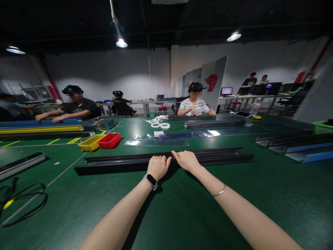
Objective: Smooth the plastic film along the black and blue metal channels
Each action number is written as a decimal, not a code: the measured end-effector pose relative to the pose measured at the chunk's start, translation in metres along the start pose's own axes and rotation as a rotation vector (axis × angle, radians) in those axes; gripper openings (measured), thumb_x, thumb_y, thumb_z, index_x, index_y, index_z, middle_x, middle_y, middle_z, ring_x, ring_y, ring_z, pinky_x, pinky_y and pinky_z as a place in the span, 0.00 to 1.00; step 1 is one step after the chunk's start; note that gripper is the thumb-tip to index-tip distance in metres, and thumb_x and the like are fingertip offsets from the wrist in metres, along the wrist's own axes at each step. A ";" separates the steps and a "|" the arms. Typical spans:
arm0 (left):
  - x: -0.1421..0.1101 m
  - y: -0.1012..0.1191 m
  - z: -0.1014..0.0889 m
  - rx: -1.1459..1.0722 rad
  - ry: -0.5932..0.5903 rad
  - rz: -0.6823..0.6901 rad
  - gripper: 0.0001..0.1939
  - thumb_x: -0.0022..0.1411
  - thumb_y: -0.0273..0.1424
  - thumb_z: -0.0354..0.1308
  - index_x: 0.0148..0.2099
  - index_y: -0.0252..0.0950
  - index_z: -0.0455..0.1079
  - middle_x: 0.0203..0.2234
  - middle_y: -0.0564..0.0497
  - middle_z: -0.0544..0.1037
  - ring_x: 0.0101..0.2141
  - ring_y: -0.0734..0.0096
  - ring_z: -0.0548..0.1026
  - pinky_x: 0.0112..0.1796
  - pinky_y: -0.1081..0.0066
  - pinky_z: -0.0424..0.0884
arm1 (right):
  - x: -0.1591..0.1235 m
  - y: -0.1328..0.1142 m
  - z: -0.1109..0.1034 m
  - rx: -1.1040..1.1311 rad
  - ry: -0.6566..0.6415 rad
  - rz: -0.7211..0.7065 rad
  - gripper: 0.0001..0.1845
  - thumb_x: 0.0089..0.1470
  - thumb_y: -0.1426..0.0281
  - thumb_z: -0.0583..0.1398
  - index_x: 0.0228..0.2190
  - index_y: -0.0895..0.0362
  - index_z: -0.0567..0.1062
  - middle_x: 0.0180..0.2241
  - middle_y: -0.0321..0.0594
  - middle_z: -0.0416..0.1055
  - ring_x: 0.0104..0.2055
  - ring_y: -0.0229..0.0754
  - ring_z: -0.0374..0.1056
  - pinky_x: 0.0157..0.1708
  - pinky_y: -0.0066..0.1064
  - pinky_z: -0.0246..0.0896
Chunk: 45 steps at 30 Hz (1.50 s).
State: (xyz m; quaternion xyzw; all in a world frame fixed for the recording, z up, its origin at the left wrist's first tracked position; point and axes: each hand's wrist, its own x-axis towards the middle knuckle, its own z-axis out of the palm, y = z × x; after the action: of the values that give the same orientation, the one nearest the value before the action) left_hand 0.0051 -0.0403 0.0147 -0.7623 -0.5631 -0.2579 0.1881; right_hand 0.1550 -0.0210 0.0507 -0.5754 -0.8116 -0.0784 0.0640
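Observation:
A long black channel-shaped profile (pixel 111 168) lies crosswise on the green table in front of me. My left hand (pixel 157 167) is closed over its near wall close to the middle, fingers curled over the edge and mostly hidden from view. Just to the right, my right hand (pixel 186 160) grips the same profile, its thumb pointing toward my left thumb. The two hands are a short gap apart. Behind the profile lie a clear plastic strip (pixel 158 142) and a longer strip of shiny film (pixel 192 134).
A yellow bin (pixel 91 143) and a red bin (pixel 109 139) stand at left, near black cables (pixel 28 205). More profiles (pixel 309 152) lie at right. White rolled strips (pixel 160 125) rest farther back. Across the table, co-workers (pixel 196 104) handle profiles.

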 end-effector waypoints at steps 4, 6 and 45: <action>-0.001 0.000 -0.001 0.007 0.009 0.001 0.23 0.60 0.41 0.33 0.26 0.32 0.63 0.21 0.46 0.68 0.26 0.71 0.66 0.31 0.70 0.55 | 0.001 0.001 -0.001 -0.001 -0.007 0.032 0.38 0.52 0.54 0.29 0.33 0.57 0.73 0.31 0.46 0.69 0.37 0.42 0.64 0.37 0.31 0.53; -0.001 0.000 -0.001 0.009 0.016 0.012 0.22 0.60 0.40 0.34 0.27 0.33 0.62 0.21 0.47 0.68 0.26 0.71 0.66 0.31 0.70 0.55 | 0.001 0.002 -0.001 -0.006 0.018 0.040 0.37 0.53 0.54 0.30 0.33 0.57 0.72 0.31 0.46 0.69 0.36 0.41 0.64 0.37 0.30 0.53; -0.002 0.000 0.001 -0.006 0.094 0.073 0.18 0.60 0.37 0.37 0.27 0.33 0.61 0.20 0.49 0.66 0.24 0.74 0.63 0.29 0.71 0.53 | -0.008 0.006 0.027 -0.016 0.329 0.028 0.34 0.55 0.57 0.35 0.21 0.59 0.73 0.22 0.43 0.68 0.26 0.37 0.64 0.27 0.26 0.49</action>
State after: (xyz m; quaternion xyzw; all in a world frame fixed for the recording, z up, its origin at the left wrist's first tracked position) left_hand 0.0047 -0.0413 0.0126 -0.7699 -0.5247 -0.2880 0.2215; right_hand 0.1630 -0.0210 0.0227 -0.5666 -0.7814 -0.1769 0.1923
